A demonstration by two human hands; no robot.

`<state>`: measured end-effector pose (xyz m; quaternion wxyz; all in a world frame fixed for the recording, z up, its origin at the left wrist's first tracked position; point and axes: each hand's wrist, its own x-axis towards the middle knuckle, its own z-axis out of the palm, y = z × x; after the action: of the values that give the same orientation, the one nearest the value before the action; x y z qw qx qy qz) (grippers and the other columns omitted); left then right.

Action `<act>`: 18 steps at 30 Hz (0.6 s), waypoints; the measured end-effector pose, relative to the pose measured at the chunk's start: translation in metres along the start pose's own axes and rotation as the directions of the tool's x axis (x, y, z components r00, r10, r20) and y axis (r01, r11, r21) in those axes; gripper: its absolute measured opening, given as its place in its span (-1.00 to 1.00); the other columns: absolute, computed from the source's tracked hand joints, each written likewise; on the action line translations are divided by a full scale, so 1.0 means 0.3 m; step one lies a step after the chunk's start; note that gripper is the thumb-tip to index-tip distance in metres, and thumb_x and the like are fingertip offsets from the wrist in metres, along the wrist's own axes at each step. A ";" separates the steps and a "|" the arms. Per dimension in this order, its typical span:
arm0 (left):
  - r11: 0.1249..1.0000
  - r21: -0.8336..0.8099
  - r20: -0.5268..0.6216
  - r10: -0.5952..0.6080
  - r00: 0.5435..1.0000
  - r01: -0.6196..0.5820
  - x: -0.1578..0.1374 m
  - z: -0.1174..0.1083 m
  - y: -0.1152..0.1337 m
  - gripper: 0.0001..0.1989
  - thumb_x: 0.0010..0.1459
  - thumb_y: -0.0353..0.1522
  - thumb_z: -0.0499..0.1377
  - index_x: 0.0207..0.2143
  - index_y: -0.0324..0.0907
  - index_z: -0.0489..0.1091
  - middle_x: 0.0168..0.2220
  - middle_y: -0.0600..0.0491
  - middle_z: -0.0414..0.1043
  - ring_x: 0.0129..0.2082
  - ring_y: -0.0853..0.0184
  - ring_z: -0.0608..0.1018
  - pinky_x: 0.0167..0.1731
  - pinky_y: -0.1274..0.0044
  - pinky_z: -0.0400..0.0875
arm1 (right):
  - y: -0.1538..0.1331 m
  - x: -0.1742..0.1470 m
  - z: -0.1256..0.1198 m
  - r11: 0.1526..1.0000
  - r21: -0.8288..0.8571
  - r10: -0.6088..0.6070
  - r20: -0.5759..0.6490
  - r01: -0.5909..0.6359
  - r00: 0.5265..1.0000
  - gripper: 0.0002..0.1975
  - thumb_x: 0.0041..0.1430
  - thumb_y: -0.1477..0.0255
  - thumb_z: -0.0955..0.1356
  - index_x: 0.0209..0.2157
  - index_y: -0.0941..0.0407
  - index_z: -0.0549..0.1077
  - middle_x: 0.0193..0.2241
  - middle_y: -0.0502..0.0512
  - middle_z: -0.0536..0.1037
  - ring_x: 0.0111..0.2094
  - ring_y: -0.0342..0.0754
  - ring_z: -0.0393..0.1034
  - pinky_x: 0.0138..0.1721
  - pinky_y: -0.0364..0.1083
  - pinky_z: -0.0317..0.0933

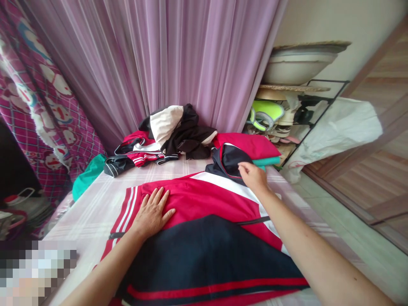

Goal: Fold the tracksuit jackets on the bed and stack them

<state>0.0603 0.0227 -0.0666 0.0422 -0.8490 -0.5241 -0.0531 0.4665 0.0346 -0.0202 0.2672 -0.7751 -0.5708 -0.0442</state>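
Observation:
A red, navy and white track jacket point(197, 199) lies spread on the bed-like surface, its striped hem to the left and its navy collar point(234, 159) at the far right. My left hand point(154, 212) rests flat on the red cloth near the hem, fingers spread. At the collar, my right hand point(253, 176) is closed in a pinch, its fingertips against the navy cloth. How much cloth they grip is partly hidden. A navy sleeve point(210, 255) with a red stripe is folded across the near side of the jacket.
Crumpled black, white and red clothes point(172, 136) lie at the back, against the purple curtain point(191, 55). A folded red garment point(248, 144) lies back right. Beyond the right edge stand a rack point(328, 102) with hats and a white plastic bag point(344, 127). Green cloth point(89, 176) hangs at the left edge.

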 end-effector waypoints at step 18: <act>0.997 -0.074 -0.020 -0.002 1.000 0.000 -0.001 0.015 -0.004 -0.27 0.26 0.05 -0.05 0.36 -0.11 0.09 0.39 -0.10 0.06 0.39 0.01 0.09 0.30 0.10 0.02 | -0.139 0.336 -0.113 0.951 0.249 0.202 -0.050 -0.184 0.978 -0.82 0.20 0.38 0.28 -0.17 0.10 0.39 -0.28 0.08 0.61 -0.26 -0.06 0.51 -0.15 -0.09 0.32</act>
<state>0.0593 0.0236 -0.0712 0.0162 -0.8491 -0.5217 -0.0811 0.4714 0.1143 0.0616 0.3843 -0.7865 -0.4830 0.0231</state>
